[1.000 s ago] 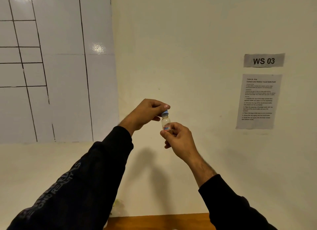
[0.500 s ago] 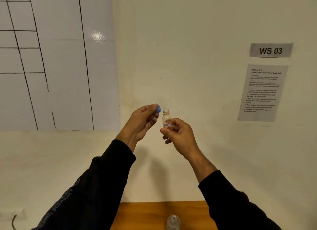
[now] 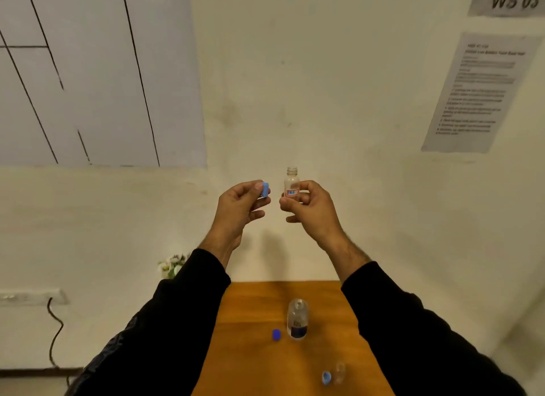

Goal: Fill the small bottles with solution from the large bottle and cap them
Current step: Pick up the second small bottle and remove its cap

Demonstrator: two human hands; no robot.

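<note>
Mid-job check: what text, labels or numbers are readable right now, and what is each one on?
"WS 03": grey wall sign.
Instruction sheet on the wall: too blurred.
Red-bordered label on the small bottle in the right hand: too small.
Dark label on the large bottle: unreadable.

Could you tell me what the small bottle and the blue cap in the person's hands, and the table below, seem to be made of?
The small bottle looks like clear plastic or glass; the wall shows through it, so I cannot tell which. The blue cap seems moulded plastic: opaque, evenly coloured, matte. The table looks like wood or wood laminate, orange-brown with a soft sheen.
</note>
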